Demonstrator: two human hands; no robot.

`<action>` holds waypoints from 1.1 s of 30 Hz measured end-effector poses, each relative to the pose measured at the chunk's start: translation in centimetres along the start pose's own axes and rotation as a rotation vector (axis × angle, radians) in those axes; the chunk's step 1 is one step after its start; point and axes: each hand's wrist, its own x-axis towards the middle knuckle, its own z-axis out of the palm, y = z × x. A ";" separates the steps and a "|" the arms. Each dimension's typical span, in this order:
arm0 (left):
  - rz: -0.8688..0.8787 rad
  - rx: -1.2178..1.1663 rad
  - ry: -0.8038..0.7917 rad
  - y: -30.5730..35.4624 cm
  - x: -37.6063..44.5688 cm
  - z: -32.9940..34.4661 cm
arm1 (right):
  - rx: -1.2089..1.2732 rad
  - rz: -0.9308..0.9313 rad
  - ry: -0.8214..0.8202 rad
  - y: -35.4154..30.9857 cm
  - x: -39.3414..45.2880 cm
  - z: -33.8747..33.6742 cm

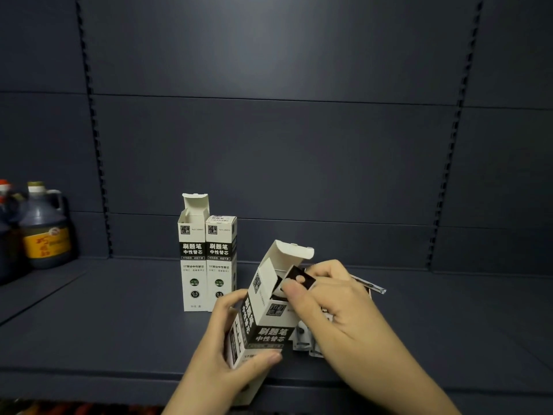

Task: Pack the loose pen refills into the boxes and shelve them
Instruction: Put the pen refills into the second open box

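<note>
My left hand [230,348] grips a white and black refill box [269,322], tilted, with its top flap open. My right hand [335,307] pinches a black-topped refill packet [300,278] at the box's mouth, partly inside it. Two more boxes stand upright on the shelf behind: one with its flap open [193,259], and one with its top closed [220,262] touching its right side. Loose refill packets [368,284] lie on the shelf behind my right hand, mostly hidden by it.
The dark shelf board [119,310] runs left and right, with a slotted back panel [269,145] behind. At the far left stand dark jugs of sauce [45,229] with yellow labels. The shelf's front edge [89,372] lies just below my hands.
</note>
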 end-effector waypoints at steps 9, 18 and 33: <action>0.021 -0.007 -0.013 0.1 -0.1 -0.2 | -0.006 0.026 -0.062 -1.1 -0.4 -0.1; 0.061 0.019 -0.011 -0.1 -0.1 0.0 | -0.287 -0.028 -0.109 -2.1 0.0 0.2; 0.080 0.054 -0.008 0.6 0.0 0.3 | -0.397 -0.055 -0.197 -2.3 0.2 0.1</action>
